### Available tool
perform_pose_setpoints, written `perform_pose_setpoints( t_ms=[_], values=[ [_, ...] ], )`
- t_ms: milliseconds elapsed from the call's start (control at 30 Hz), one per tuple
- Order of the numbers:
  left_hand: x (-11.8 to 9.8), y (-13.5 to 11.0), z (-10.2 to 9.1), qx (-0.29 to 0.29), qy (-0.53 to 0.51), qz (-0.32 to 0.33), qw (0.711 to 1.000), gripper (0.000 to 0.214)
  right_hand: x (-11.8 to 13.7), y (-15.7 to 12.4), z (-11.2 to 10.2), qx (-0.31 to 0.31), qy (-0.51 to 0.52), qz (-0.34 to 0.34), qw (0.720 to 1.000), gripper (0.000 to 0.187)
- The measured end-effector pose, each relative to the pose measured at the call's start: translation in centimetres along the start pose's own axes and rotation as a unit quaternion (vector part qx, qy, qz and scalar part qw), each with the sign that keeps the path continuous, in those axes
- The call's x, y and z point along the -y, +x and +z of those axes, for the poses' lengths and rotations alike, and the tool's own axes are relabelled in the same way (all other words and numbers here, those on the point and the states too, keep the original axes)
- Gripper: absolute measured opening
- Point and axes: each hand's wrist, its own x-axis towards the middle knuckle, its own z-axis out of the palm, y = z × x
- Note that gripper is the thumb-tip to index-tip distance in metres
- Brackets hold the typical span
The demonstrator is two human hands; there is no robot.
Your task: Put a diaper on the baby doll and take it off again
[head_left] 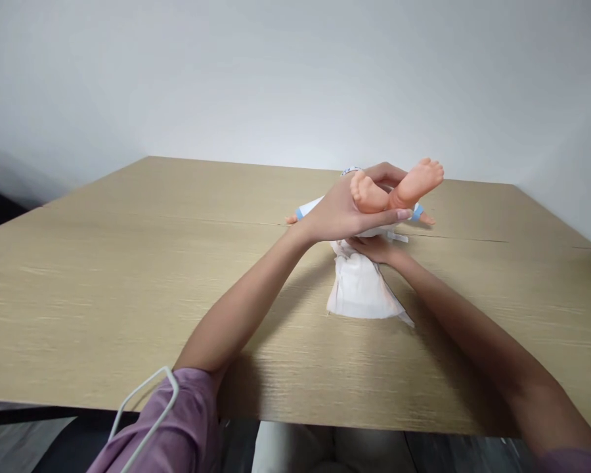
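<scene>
A baby doll lies on its back on the table, its bare feet point(421, 182) raised toward me. My left hand point(342, 209) is closed around the doll's lower legs and holds them up. Beneath the legs, my right hand point(377, 250) is closed on the bunched part of a white diaper point(367, 289), fingertips partly hidden. The diaper's near end spreads flat on the table toward me. A white tab point(398, 237) sticks out at the right. The doll's small hands point(427, 218) show on either side, with white, blue-cuffed sleeves. My left hand and the legs hide its head and body.
The wooden table point(128, 276) has a seam running across it and reaches back to a pale wall point(276, 79). A white cable point(170, 387) loops beside my left sleeve. My lap point(295, 450) shows below the table's front edge.
</scene>
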Motion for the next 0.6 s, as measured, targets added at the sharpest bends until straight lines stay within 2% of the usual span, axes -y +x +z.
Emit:
perform_pose_setpoints(
  t_ms=[67, 133, 233, 300, 367, 400, 500, 600],
  values=[
    [0.0, -0.2, 0.1, 0.003, 0.004, 0.002, 1.000, 0.033, 0.1, -2.2, -1.2, 0.036, 0.014, -0.017, 0.999, 0.044],
    [0.0, -0.8, 0.3, 0.009, 0.012, -0.007, 1.000, 0.039, 0.4, -5.3, -2.7, 0.033, 0.027, -0.015, 0.999, 0.048],
    [0.5, -2.0, 0.8, 0.023, 0.013, -0.036, 0.999, 0.044, 1.5, -9.7, -4.8, -0.072, 0.001, 0.049, 0.996, 0.050],
    [0.9, -2.9, 1.4, 0.038, 0.007, -0.048, 0.998, 0.044, 2.4, -11.4, -5.5, -0.139, -0.013, 0.058, 0.989, 0.065],
    [1.2, -3.7, 1.9, 0.051, 0.007, -0.048, 0.998, 0.044, 3.4, -12.0, -5.8, -0.162, -0.001, 0.025, 0.986, 0.075],
    [1.2, -4.0, 2.2, 0.055, 0.010, -0.043, 0.998, 0.043, 3.8, -11.9, -5.8, -0.162, 0.012, 0.007, 0.987, 0.074],
    [1.2, -5.0, 2.2, 0.068, 0.007, -0.009, 0.998, 0.042, 4.2, -11.6, -6.0, -0.148, 0.056, -0.018, 0.987, 0.059],
    [1.4, -6.7, 1.0, 0.076, 0.018, 0.021, 0.997, 0.047, 3.3, -12.1, -7.1, -0.101, 0.087, -0.067, 0.989, 0.048]
  ],
)
